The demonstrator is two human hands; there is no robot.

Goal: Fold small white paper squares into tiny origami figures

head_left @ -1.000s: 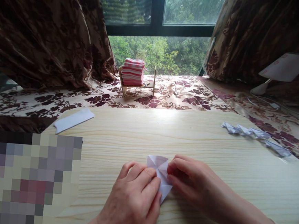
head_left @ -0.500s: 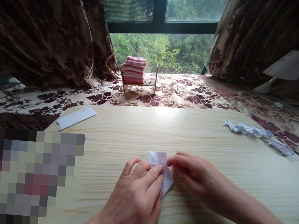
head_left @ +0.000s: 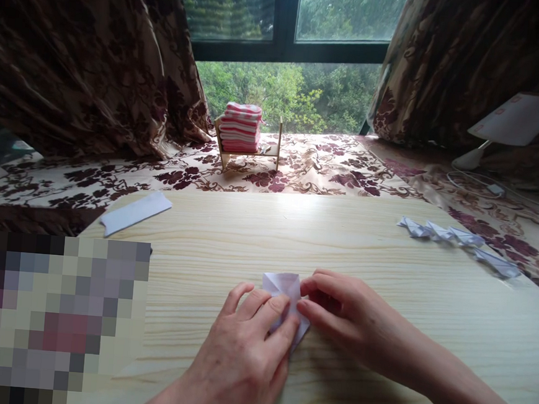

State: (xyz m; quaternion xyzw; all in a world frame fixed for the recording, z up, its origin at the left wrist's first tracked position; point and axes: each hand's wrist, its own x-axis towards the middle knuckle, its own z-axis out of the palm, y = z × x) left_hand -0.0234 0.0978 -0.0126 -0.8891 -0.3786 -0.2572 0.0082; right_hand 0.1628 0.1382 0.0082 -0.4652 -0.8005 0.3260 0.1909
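Note:
A small piece of folded white paper [head_left: 282, 282] with crease lines lies on the pale wooden table in front of me. My left hand [head_left: 252, 337] rests over its lower left part, fingers spread and pressing it against the tabletop. Much of the paper is hidden under those fingers. At the right edge, my right hand [head_left: 343, 307] has its thumb and index finger on the paper in a pinch, the other fingers curled behind. The bottom corner of the paper shows between the two hands.
Several folded white paper pieces [head_left: 453, 236] lie in a row at the table's right edge. A flat stack of white paper strips [head_left: 136, 213] is at the far left. Beyond the table [head_left: 212, 222] stand a small rack with pink striped cloths [head_left: 240, 128] and a lamp [head_left: 514, 118].
My right thumb has come forward to the paper's right edge, below the index finger. The left fingers have shifted slightly over the paper. The view has moved a little.

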